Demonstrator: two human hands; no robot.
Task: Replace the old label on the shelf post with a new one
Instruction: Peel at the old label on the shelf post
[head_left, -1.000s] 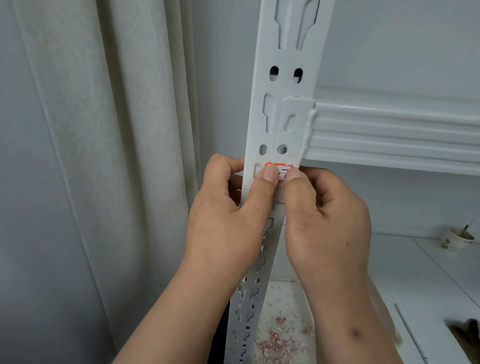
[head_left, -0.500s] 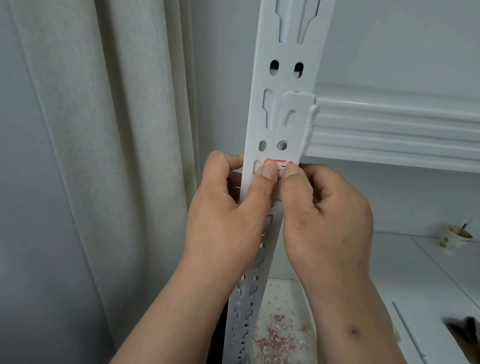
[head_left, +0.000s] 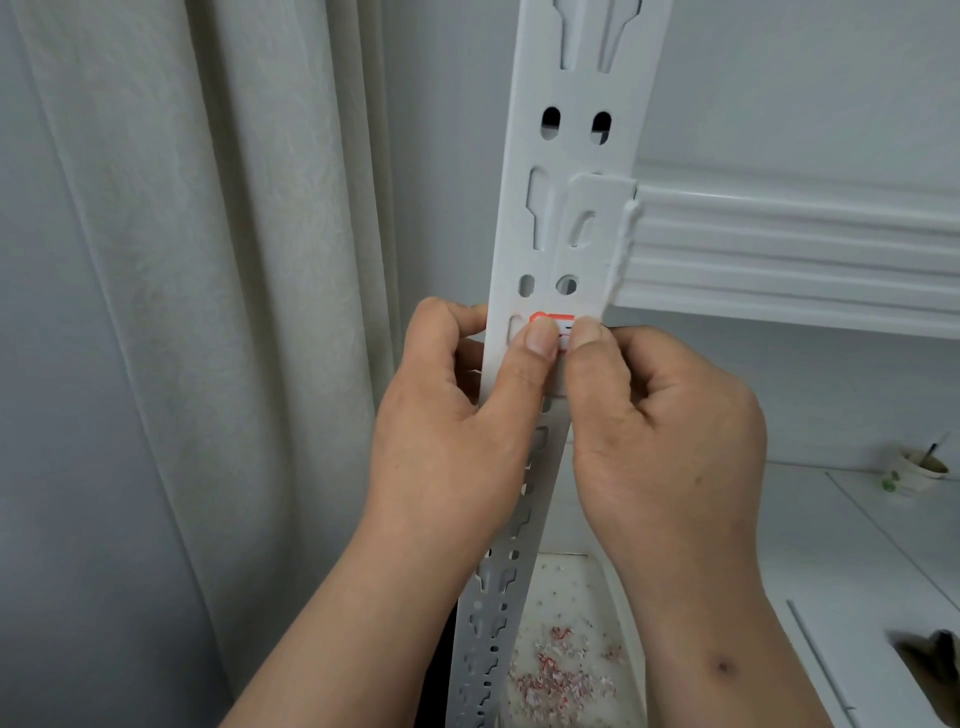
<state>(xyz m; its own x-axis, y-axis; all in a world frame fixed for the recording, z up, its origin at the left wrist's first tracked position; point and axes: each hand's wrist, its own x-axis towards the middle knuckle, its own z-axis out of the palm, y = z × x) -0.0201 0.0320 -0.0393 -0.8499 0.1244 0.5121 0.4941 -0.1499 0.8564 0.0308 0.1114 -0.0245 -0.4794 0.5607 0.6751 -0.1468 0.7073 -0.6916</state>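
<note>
A white slotted shelf post (head_left: 576, 78) runs top to bottom through the middle. A small white label with a red border (head_left: 553, 316) sits on the post just below the shelf beam bracket. My left hand (head_left: 447, 431) wraps its fingers round the post's left edge, and its thumb presses on the label. My right hand (head_left: 670, 441) has curled fingers at the post's right edge, with its thumb tip on the label's right end. Both thumbs hide most of the label.
A white shelf beam (head_left: 779, 249) hooks into the post at the right. A pale curtain (head_left: 208, 312) hangs at the left. Red and white paper shreds (head_left: 556, 675) lie on a white surface below. A paper cup (head_left: 917, 470) stands at the far right.
My two thumbs have drawn a little closer together over the label and cover more of it. Both hands stay at the same spot on the post.
</note>
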